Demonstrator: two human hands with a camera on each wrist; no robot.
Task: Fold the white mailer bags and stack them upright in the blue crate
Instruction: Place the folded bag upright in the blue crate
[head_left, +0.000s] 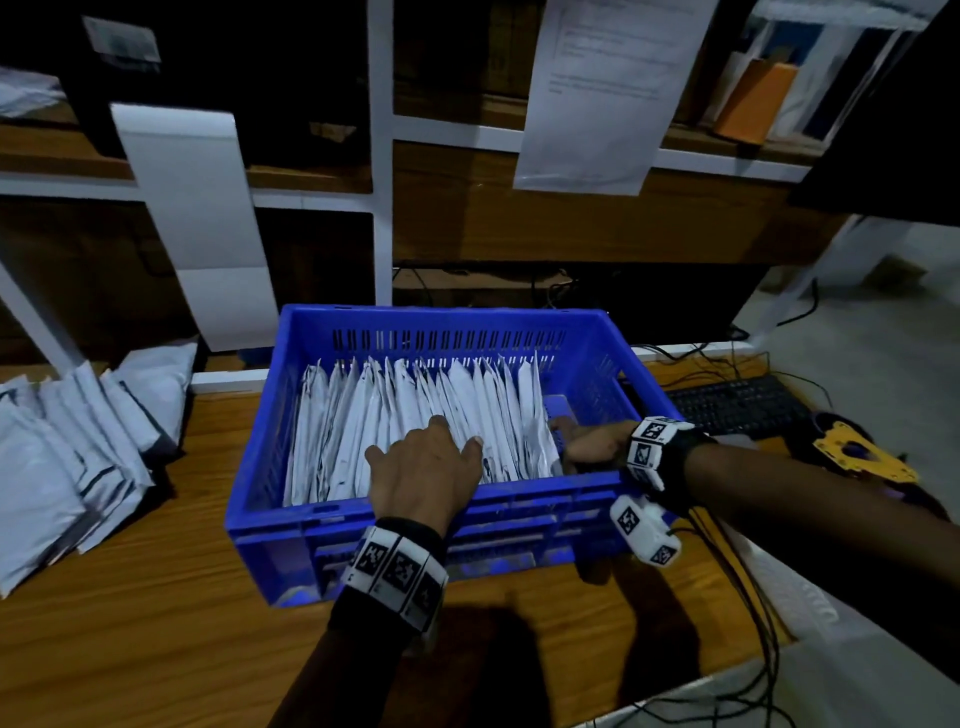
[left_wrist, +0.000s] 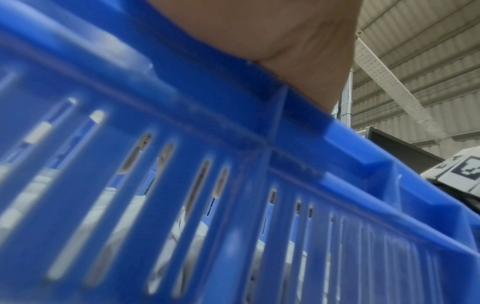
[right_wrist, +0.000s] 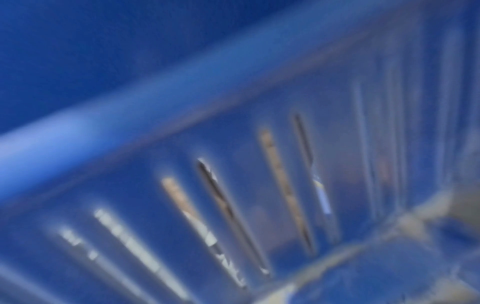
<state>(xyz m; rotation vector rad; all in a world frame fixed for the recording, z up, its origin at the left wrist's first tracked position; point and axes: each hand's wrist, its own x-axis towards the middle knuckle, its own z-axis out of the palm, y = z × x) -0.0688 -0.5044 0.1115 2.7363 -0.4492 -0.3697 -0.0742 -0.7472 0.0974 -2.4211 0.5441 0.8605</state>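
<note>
Wooden and orange-brown, the desk (head_left: 171, 613) is carrying the blue crate (head_left: 524, 509), our landmark, at its middle. Behind the crate, white-framed shelving (head_left: 382, 156) is rising against a dim room, with a long white mailer (head_left: 192, 218) and a printed sheet (head_left: 608, 88) hanging down in front of it. Left of the crate, a pile of flat white mailer bags (head_left: 67, 462) is lying fanned on the desk. Right of the crate, a black keyboard (head_left: 737, 405) is sitting, with a yellow tool (head_left: 857, 452) just beyond it and black cables (head_left: 748, 613) trailing over the desk's near-right edge. Inside the crate, folded mailer bags (head_left: 415, 415) are standing upright in a tight row that is filling most of its width. We are reaching over the near wall with our left hand (head_left: 426, 467), fingers spread and straight, pressing on the tops of the standing bags without gripping them. Our right hand (head_left: 587, 441) is at the crate's right end, fingers curled around the last bags beside the crate's right wall, pinching them. From the left wrist, we are seeing the crate's slotted wall (left_wrist: 233, 185) close up, with corrugated walling (left_wrist: 415, 72) beyond it. From the right wrist, everything is blurring into blue slots (right_wrist: 233, 185).
</note>
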